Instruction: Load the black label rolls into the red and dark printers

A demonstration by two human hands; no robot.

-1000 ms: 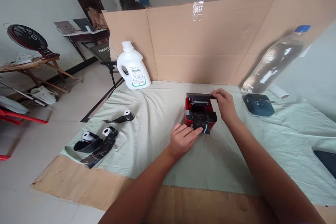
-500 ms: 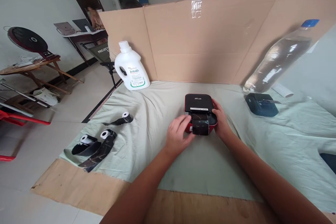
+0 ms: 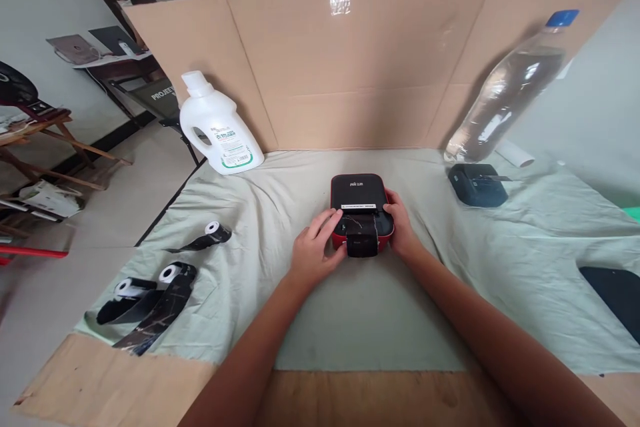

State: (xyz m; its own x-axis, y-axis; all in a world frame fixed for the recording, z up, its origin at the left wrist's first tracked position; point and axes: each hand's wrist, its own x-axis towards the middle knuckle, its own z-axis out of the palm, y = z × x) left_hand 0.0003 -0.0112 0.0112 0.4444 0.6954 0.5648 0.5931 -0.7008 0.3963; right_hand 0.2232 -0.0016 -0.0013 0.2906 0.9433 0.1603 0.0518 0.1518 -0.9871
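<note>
A small black label printer [image 3: 357, 190] with a red lower body sits on the pale green cloth in front of me. A black marble-patterned label strip [image 3: 362, 244] hangs out over its front. My left hand [image 3: 314, 245] grips the printer's front left corner, fingertips on the top edge and thumb low at the front. On the opposite side my right hand [image 3: 401, 225] is closed around the casing, its thumb on top. The undersides of the fingers are hidden.
Several black label rolls [image 3: 170, 273] with loose tails lie at the left. A white detergent bottle [image 3: 223, 130] and a tilted clear bottle [image 3: 513, 97] lean on the cardboard panel [image 3: 350, 67]. A dark device [image 3: 479, 185] and a black flat object [image 3: 613, 297] are at the right.
My left hand has settled from beside the label strip onto the printer's front left corner. My right hand keeps its hold. The camera view has shifted, so everything appears farther left.
</note>
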